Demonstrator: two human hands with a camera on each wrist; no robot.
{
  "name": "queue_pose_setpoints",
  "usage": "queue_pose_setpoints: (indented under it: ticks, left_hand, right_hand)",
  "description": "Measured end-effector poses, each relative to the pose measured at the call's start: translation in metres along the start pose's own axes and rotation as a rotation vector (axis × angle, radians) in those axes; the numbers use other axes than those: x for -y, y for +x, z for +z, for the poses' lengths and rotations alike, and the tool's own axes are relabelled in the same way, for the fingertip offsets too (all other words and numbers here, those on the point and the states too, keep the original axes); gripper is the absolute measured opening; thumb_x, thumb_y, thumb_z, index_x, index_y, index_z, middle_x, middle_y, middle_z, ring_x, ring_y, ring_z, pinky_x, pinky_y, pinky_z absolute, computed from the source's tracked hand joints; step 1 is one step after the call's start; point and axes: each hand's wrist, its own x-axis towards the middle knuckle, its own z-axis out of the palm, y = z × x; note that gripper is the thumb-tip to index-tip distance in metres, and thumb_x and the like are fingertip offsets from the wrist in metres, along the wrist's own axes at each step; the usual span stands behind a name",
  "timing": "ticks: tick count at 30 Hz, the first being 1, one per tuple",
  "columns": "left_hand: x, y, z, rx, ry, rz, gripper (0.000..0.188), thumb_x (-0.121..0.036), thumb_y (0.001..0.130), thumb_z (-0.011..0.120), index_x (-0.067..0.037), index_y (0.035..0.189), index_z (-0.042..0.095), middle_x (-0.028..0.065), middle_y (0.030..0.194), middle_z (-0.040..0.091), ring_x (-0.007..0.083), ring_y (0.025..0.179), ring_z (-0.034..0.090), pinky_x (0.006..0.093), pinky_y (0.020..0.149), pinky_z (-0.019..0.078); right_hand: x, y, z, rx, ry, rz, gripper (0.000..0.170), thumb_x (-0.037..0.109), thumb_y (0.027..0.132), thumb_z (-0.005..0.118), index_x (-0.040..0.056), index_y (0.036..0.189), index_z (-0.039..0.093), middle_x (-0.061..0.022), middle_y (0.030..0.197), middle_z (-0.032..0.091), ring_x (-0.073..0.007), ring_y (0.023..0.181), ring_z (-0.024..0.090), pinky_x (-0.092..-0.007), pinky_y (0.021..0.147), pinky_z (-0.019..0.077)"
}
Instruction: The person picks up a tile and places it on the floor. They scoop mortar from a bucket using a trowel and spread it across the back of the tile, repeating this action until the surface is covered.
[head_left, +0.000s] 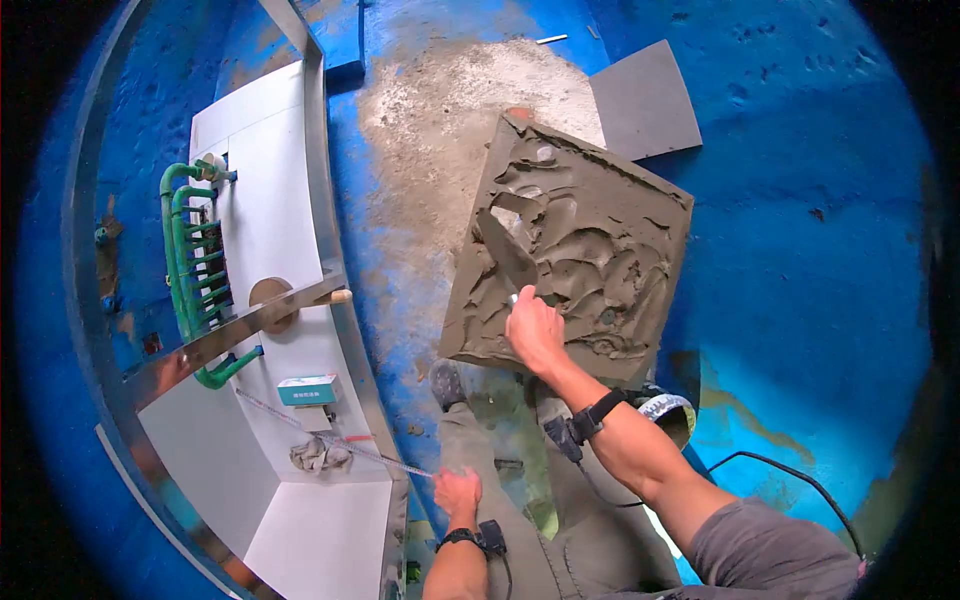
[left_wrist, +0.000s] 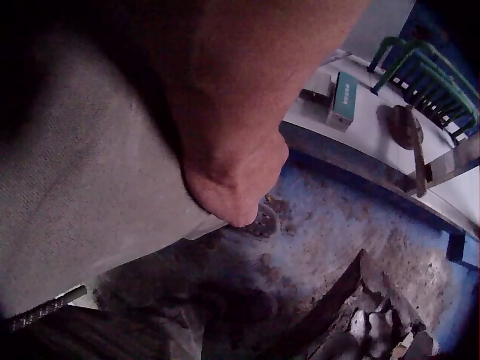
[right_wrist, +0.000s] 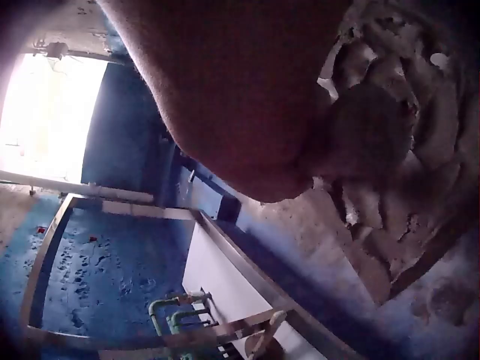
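Note:
My right hand (head_left: 535,330) grips the handle of a trowel (head_left: 508,252), whose pointed blade lies over wet grey mortar (head_left: 600,260). The mortar is spread in rough ridges across a square slab (head_left: 455,330), with a few pale spots showing through near its upper left. From the right wrist, the hand is dark and hides most of the trowel, with mortar (right_wrist: 375,217) beyond it. My left hand (head_left: 458,493) rests on the knee of grey trousers (left_wrist: 97,165), nothing plainly held in it. In the left wrist view the left hand (left_wrist: 236,176) bends over the knee.
A plain grey tile (head_left: 648,100) lies beyond the slab. Left stands a white panel (head_left: 265,190) in a metal frame, with green pipes (head_left: 180,270), a teal box (head_left: 308,390) and a crumpled cloth (head_left: 322,455). A thin braided line (head_left: 340,440) crosses it. A bucket (head_left: 680,415) sits near the slab's lower corner.

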Motion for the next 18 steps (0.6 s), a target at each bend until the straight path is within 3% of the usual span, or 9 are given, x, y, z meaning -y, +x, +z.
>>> queue_pose_setpoints:
  ticks: [4,10,15,18]
  left_hand:
    - [-0.004,-0.003,-0.003,-0.009,0.016,-0.007,0.056,-0.042,0.087,0.064,0.001,0.122,0.062,0.0247,0.128,0.061,0.0422,0.113,0.064,0.0510,0.096,0.0526]
    - [-0.007,-0.005,-0.004,-0.010,0.026,-0.006,0.055,-0.042,0.087,0.064,0.001,0.122,0.062,0.0239,0.127,0.061,0.0417,0.113,0.064,0.0506,0.096,0.0526]
    - [-0.012,-0.006,0.000,-0.008,0.033,-0.001,0.055,-0.043,0.087,0.064,0.001,0.120,0.062,0.0234,0.127,0.060,0.0416,0.113,0.064,0.0511,0.096,0.0525]
    - [-0.015,-0.009,0.000,-0.001,0.053,-0.004,0.055,-0.043,0.087,0.064,0.001,0.120,0.062,0.0231,0.126,0.060,0.0416,0.112,0.064,0.0511,0.096,0.0524]
  right_hand:
    - [-0.007,-0.010,0.004,-0.063,-0.008,-0.009,0.019,0.009,0.092,0.055,-0.0052,0.104,0.051,-0.0310,0.092,0.070,-0.0486,0.087,0.070,-0.0569,0.077,0.0552]
    - [-0.042,-0.015,-0.028,-0.057,0.098,0.115,0.034,0.019,0.085,0.063,-0.0041,0.105,0.051,-0.0306,0.092,0.070,-0.0497,0.088,0.069,-0.0578,0.081,0.0546]
    - [-0.095,0.036,-0.063,-0.013,0.173,0.247,0.045,0.030,0.085,0.060,-0.0095,0.105,0.066,-0.0355,0.107,0.067,-0.0512,0.107,0.064,-0.0564,0.094,0.0503]
    - [-0.125,0.077,-0.054,-0.018,0.144,0.107,0.047,0.035,0.092,0.058,-0.0100,0.103,0.066,-0.0345,0.107,0.067,-0.0513,0.104,0.064,-0.0561,0.092,0.0514]
